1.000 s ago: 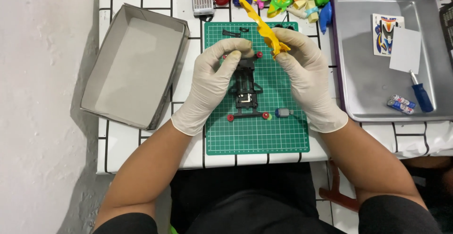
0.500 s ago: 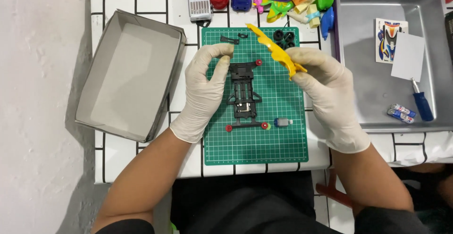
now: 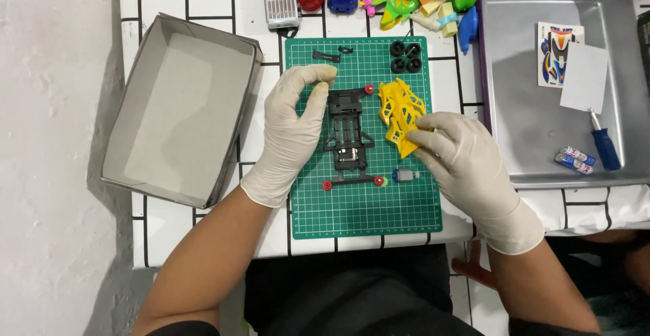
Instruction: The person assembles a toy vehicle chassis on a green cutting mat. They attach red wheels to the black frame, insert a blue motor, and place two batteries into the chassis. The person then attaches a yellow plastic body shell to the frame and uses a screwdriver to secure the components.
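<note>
Fingers [image 3: 420,135] of right hand [image 3: 464,163] pinch lower end of yellow car body shell [image 3: 401,109], shell lying on green cutting mat [image 3: 365,214] at frame centre. Left hand [image 3: 294,122] beside black toy car chassis [image 3: 349,136], fingers curled, thumb and forefinger tips meeting at chassis upper left edge; actual grip unclear. Small motor [image 3: 405,175] just below shell. Grey tray [image 3: 535,153] at right, open cardboard box [image 3: 179,109] at left, both on bench.
</note>
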